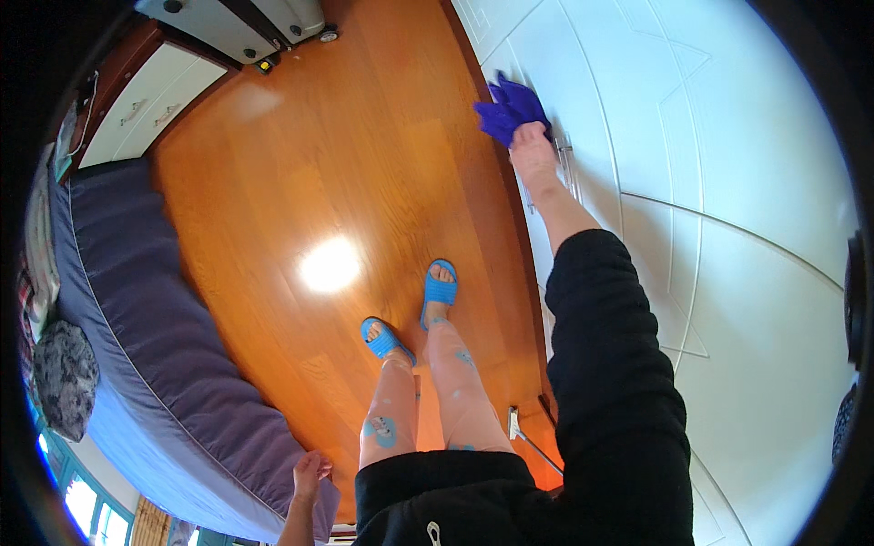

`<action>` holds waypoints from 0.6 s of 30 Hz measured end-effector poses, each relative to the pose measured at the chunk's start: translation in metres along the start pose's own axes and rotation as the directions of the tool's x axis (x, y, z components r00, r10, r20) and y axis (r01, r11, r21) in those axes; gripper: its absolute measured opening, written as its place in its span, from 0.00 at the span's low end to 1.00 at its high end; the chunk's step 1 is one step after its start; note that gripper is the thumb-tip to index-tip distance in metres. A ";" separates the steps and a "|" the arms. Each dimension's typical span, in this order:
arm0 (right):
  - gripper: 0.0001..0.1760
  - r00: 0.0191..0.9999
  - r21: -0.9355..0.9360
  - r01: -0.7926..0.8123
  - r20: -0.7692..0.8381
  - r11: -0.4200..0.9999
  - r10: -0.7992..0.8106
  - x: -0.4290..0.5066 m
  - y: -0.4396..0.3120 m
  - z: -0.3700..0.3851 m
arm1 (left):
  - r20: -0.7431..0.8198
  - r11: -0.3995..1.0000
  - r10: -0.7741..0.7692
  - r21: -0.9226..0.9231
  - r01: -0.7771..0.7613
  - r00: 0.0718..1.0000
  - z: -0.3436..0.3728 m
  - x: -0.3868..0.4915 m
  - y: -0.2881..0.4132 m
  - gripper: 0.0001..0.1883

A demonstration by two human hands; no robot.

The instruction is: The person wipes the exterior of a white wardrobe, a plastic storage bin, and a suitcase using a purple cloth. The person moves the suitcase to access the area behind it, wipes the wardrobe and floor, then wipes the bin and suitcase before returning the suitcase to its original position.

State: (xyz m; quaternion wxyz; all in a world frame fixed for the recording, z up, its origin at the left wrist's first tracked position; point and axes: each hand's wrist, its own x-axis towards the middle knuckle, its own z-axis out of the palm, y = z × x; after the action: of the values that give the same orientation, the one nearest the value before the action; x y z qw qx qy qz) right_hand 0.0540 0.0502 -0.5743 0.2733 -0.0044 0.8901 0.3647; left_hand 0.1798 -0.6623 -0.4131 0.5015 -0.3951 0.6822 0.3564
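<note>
My right hand point(534, 155) reaches forward and holds a purple cloth point(512, 109) against the white wardrobe door point(580, 82), just beyond the slim metal door handles point(565, 160). The cloth hangs in loose folds past my fingers, and my fingertips are partly hidden in it. Low on the left, my left hand point(311, 472) hangs by the corner of the bed with its fingers loosely curled; nothing shows in it.
A bed with a dark purple-grey skirt point(177, 327) runs along the left. White drawers point(153, 102) and grey suitcases point(287, 20) stand at the far end. A long-handled floor tool point(513, 423) lies low beside the wardrobe. Blue slippers point(440, 290) are on my feet.
</note>
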 end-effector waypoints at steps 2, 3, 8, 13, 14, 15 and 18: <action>0.18 0.992 -0.122 0.069 0.111 0.990 -0.056 -0.020 0.003 0.006 | -0.011 1.000 0.004 -0.011 -0.004 1.000 0.001 -0.006 0.002 0.10; 0.18 0.983 -0.139 0.136 0.144 0.981 -0.116 -0.037 -0.010 0.002 | -0.018 1.000 0.006 -0.025 -0.006 1.000 -0.002 -0.012 -0.005 0.10; 0.21 0.909 0.258 0.172 0.330 0.951 -0.254 -0.196 -0.112 0.068 | 0.010 0.997 0.038 -0.063 -0.037 0.999 -0.009 -0.011 -0.005 0.10; 0.16 0.568 0.364 0.410 0.616 0.837 -0.546 -0.307 -0.126 0.038 | 0.007 0.991 0.069 -0.115 -0.068 0.998 -0.020 -0.026 -0.006 0.10; 0.14 0.552 0.434 0.414 0.579 0.800 -0.600 -0.308 -0.119 0.030 | 0.006 0.990 0.071 -0.123 -0.070 0.997 -0.021 -0.028 -0.009 0.10; 0.13 0.534 0.499 0.417 0.541 0.759 -0.649 -0.310 -0.109 0.020 | 0.010 0.990 0.064 -0.130 -0.062 0.998 -0.022 -0.029 -0.014 0.10; 0.09 0.660 0.530 0.434 0.363 0.728 -0.658 -0.267 -0.059 -0.035 | 0.022 0.988 0.058 -0.143 -0.054 0.998 -0.021 -0.027 -0.023 0.11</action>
State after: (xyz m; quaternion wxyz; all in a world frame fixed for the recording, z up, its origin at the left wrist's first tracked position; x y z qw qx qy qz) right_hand 0.2765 -0.0671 -0.4605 0.6004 -0.1217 0.7881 0.0602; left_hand 0.1965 -0.6858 -0.3843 0.4708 -0.4060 0.6590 0.4234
